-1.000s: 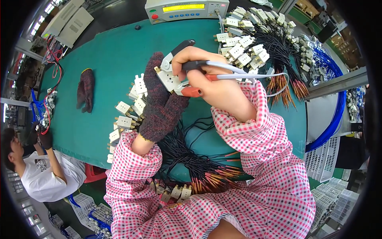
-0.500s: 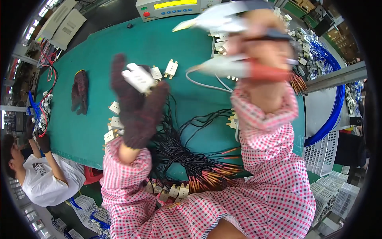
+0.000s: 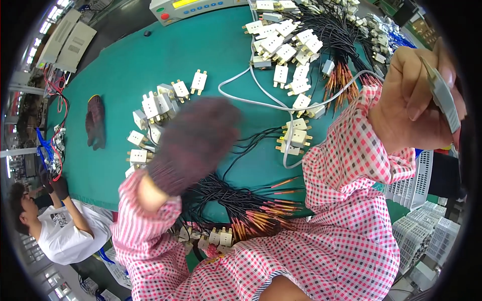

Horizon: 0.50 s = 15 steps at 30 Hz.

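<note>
Right hand [image 3: 409, 98], bare, is gripping a pale clip [image 3: 444, 100] in curled fingers, holding it up near the right edge of the view, well apart from the left hand [image 3: 193, 140]. That one is wearing a dark knitted glove and showing its back, blurred, over the middle of the green worktop [image 3: 150, 65]; whether it is holding anything underneath, one cannot tell. White connector blocks [image 3: 150, 106] with brass-coloured prongs are lying in a curved row just beside the glove on its left, while a single block [image 3: 199, 81] is lying slightly apart above it. Between the two hands, a small group of blocks [image 3: 298, 136] is sitting beside black wires that are reaching toward the glove. A pale grey cable [image 3: 261, 104] is looping across the worktop past this group. Below the left hand, a wire bundle [image 3: 221, 193] is fanning out into copper-coloured ends [image 3: 261, 215]. Farther up on the right, a heap of blocks [image 3: 271, 44] is spreading beside more black wires. A spare dark glove [image 3: 94, 123] is lying on the left, and a test instrument [image 3: 201, 9] with a yellow display is standing at the far edge. Off to the left, a co-worker [image 3: 75, 226] is wearing a white shirt.
</note>
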Each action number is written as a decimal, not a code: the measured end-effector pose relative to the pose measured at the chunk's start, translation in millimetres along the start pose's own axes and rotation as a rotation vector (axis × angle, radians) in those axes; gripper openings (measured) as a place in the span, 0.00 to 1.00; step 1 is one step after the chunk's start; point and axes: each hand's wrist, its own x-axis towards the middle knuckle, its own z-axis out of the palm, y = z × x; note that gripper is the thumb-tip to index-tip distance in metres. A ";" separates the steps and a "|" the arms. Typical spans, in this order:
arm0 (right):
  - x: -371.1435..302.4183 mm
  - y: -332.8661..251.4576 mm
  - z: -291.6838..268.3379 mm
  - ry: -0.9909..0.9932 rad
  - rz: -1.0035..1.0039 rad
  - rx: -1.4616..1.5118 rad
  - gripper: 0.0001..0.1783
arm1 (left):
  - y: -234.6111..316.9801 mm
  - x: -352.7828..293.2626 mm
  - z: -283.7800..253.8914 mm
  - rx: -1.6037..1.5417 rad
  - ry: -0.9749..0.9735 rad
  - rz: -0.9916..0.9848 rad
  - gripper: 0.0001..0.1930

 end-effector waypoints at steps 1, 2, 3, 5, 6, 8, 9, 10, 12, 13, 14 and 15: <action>0.7 0.9 0.3 -0.024 -0.017 0.012 0.01 | 10.1 13.1 8.4 -0.086 -0.261 -0.001 0.11; 2.6 0.6 2.3 -0.053 -0.033 0.017 0.01 | 15.1 15.6 22.7 -0.220 -0.149 0.097 0.12; 2.3 1.0 2.3 -0.080 -0.040 0.010 0.02 | 18.9 23.2 45.4 -0.185 -0.197 0.098 0.14; 1.2 1.1 0.5 -0.132 -0.058 -0.005 0.03 | 24.4 38.0 71.8 -0.148 -0.246 0.103 0.16; 1.2 0.0 -0.7 -0.132 -0.060 -0.007 0.03 | 26.5 43.3 78.8 -0.241 -0.186 0.114 0.19; -2.6 -16.3 -19.8 -0.106 -0.061 -0.028 0.03 | 31.5 49.8 84.3 -0.359 -0.132 0.133 0.27; -4.5 -20.2 -25.1 -0.092 -0.060 -0.038 0.03 | 34.3 50.3 82.6 -0.361 -0.134 0.134 0.27; -6.1 -23.8 -30.2 -0.078 -0.059 -0.049 0.02 | 36.9 49.3 80.4 -0.381 -0.160 0.120 0.27; -7.1 -29.1 -41.9 -0.050 -0.055 -0.067 0.02 | 32.9 44.2 84.2 -0.403 -0.188 0.104 0.27; -9.2 -31.4 -45.8 -0.037 -0.052 -0.076 0.02 | 23.9 36.6 97.2 -0.418 0.026 0.142 0.26; -10.8 -32.3 -49.2 -0.023 -0.047 -0.081 0.02 | 15.8 30.1 103.2 -0.428 0.241 0.174 0.26; -9.6 -39.0 -53.4 -0.010 -0.051 -0.093 0.02 | 15.8 36.9 82.1 -0.463 0.149 0.117 0.28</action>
